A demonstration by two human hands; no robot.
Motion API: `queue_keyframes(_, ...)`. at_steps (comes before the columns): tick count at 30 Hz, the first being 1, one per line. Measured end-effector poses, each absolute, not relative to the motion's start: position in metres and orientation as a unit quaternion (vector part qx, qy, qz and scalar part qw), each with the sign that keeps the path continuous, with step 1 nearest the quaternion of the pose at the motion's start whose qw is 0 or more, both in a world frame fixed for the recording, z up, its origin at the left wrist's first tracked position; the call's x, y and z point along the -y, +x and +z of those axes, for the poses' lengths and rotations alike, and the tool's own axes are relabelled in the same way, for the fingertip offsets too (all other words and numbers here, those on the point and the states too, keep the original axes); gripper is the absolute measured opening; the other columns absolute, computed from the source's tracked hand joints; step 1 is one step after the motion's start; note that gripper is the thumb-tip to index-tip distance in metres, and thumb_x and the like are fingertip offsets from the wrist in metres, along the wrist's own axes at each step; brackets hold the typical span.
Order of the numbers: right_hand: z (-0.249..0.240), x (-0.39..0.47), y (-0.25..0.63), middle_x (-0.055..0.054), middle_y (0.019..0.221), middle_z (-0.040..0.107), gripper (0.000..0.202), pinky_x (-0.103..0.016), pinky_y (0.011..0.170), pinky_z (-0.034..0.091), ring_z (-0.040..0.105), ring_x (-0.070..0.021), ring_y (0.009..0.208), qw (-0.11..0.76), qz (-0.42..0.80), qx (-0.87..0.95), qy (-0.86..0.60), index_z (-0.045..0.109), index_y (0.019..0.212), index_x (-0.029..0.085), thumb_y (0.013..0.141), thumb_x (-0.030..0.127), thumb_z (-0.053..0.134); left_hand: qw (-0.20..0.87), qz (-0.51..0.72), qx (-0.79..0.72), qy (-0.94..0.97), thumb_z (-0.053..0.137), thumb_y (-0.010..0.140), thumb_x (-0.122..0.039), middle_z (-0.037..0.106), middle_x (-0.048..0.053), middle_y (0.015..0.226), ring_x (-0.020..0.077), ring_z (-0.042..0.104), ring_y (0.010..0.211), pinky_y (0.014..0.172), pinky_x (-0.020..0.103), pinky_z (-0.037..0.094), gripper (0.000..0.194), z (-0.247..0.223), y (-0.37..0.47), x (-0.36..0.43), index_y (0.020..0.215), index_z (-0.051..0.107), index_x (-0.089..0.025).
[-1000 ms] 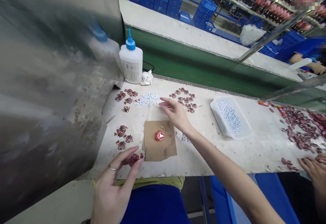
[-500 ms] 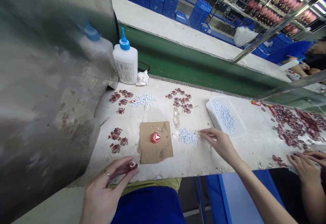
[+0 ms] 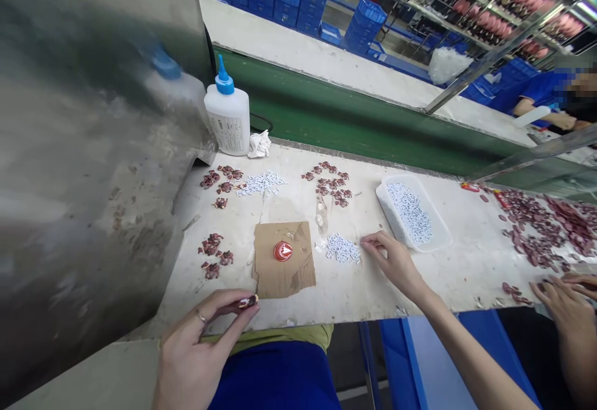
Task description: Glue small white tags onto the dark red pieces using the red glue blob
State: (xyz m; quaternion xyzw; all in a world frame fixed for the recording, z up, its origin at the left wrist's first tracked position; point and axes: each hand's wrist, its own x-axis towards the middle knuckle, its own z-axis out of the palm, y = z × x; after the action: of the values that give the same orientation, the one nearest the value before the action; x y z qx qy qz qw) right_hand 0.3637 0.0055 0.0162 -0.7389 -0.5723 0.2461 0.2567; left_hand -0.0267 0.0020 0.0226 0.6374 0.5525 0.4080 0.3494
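Note:
My left hand [image 3: 198, 341] pinches a small dark brown piece [image 3: 248, 302] with pale marks between thumb and forefinger, at the table's front edge. My right hand [image 3: 395, 265] is closed in a pinch at the right side of a small heap of tiny white-and-blue pieces [image 3: 343, 249]; whatever its fingertips hold is too small to make out. Between the hands lies a square of brown cardboard [image 3: 265, 279]. On it sits a round red-and-white cap-like thing [image 3: 282, 251]. Clusters of similar brown pieces [image 3: 211, 244] lie left of the cardboard.
A white bottle with a blue nozzle [image 3: 228, 117] stands at the back beside crumpled tissue [image 3: 259, 144]. A translucent tub [image 3: 438, 236] holds more tiny pieces. More brown clusters [image 3: 333, 183] lie behind. At right, another person's hands [image 3: 559, 304] are near scattered brown parts [image 3: 527, 220].
My right hand's fingertips have drawn closer together and shifted slightly left, beside the small heap. The brown piece in my left hand has turned and moved slightly right.

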Motion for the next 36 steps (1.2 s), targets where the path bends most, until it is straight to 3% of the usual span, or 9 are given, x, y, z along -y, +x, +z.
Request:
queue_keyframes(4, 0.029, -0.014, 0.338, -0.011, 0.097, 0.078, 0.042, -0.043, 0.084, 0.06, 0.074, -0.0281, 0.091, 0.274, 0.292, 0.57, -0.717, 0.074, 0.094, 0.021, 0.094, 0.061, 0.063, 0.359, 0.388, -0.576, 0.624, 0.08, 0.083, -0.041, 0.078, -0.009, 0.088, 0.0048, 0.075, 0.079, 0.082, 0.002, 0.054, 0.017, 0.022, -0.024, -0.001, 0.092, 0.073, -0.029)
queue_keyframes(7, 0.035, -0.024, 0.306, -0.008, 0.094, 0.081, 0.036, -0.041, 0.083, 0.063, 0.077, -0.0268, 0.089, 0.299, 0.377, 0.548, -0.685, 0.077, 0.093, 0.021, 0.09, 0.056, 0.072, 0.37, 0.39, -0.579, 0.614, 0.08, 0.083, -0.042, 0.078, -0.008, 0.089, 0.0049, 0.075, 0.079, 0.081, 0.002, 0.055, 0.019, 0.024, -0.02, -0.001, 0.094, 0.073, -0.029)
queue_keyframes(13, 0.039, -0.04, 0.258, -0.007, 0.096, 0.083, 0.027, -0.04, 0.088, 0.064, 0.079, -0.026, 0.092, 0.304, 0.494, 0.528, -0.621, 0.081, 0.093, 0.021, 0.085, 0.047, 0.079, 0.347, 0.418, -0.558, 0.627, 0.078, 0.085, -0.036, 0.078, -0.008, 0.092, 0.0054, 0.075, 0.078, 0.083, 0.007, 0.057, 0.018, 0.033, -0.016, 0.001, 0.102, 0.073, -0.03)
queue_keyframes(25, 0.034, -0.045, 0.24, -0.006, 0.095, 0.078, 0.018, -0.038, 0.079, 0.06, 0.074, -0.0238, 0.086, 0.286, 0.303, 0.7, -0.581, 0.079, 0.1, 0.027, 0.1, 0.033, 0.062, 0.339, 0.402, -0.582, 0.62, 0.079, 0.084, -0.042, 0.078, -0.008, 0.086, 0.0073, 0.076, 0.076, 0.077, 0.007, 0.058, 0.018, 0.033, -0.023, -0.001, 0.094, 0.075, -0.028)
queue_keyframes(36, 0.031, -0.045, 0.235, -0.006, 0.099, 0.077, 0.018, -0.038, 0.082, 0.059, 0.073, -0.0236, 0.09, 0.277, 0.303, 0.714, -0.567, 0.076, 0.102, 0.027, 0.102, 0.027, 0.058, 0.344, 0.407, -0.562, 0.632, 0.078, 0.086, -0.035, 0.079, -0.011, 0.093, 0.0062, 0.077, 0.081, 0.083, 0.005, 0.058, 0.01, 0.034, -0.02, -0.004, 0.095, 0.078, -0.031)
